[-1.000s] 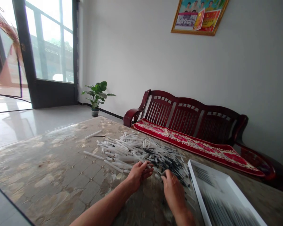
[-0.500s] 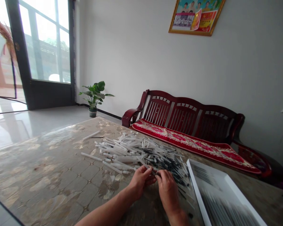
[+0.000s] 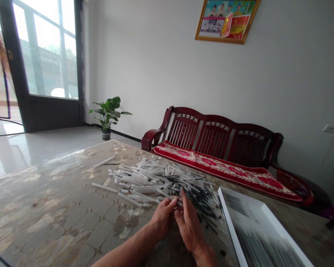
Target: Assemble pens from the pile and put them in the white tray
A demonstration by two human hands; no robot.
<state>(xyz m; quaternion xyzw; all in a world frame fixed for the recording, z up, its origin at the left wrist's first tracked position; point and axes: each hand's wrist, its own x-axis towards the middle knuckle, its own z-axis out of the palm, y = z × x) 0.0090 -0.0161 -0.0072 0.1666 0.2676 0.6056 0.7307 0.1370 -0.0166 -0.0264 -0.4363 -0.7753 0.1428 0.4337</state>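
Note:
My left hand (image 3: 161, 216) is closed around a slim white tube (image 3: 164, 193) that looks like a pen barrel. The tube slants from upper left down toward my right hand (image 3: 188, 224). That hand is held against the tube's near end, its index finger stretched up and its thumb apart, close to my left fingers. Its other fingers are partly hidden. Just beyond both hands lies a loose pile of white tubes (image 3: 136, 176), mixed on its right side with thin black rods (image 3: 202, 196).
To the right, a white open box (image 3: 254, 207) holds rows of slim dark and pale sticks. Single white tubes (image 3: 104, 187) lie left on the patterned table (image 3: 64, 207). Behind the table stands a dark red wooden bench (image 3: 215, 133) with a red runner. A potted plant (image 3: 107, 115) stands by the door.
My right hand has turned, its index finger now straightened upward instead of curled at the tube's end. My left hand keeps its hold. The view has shifted slightly.

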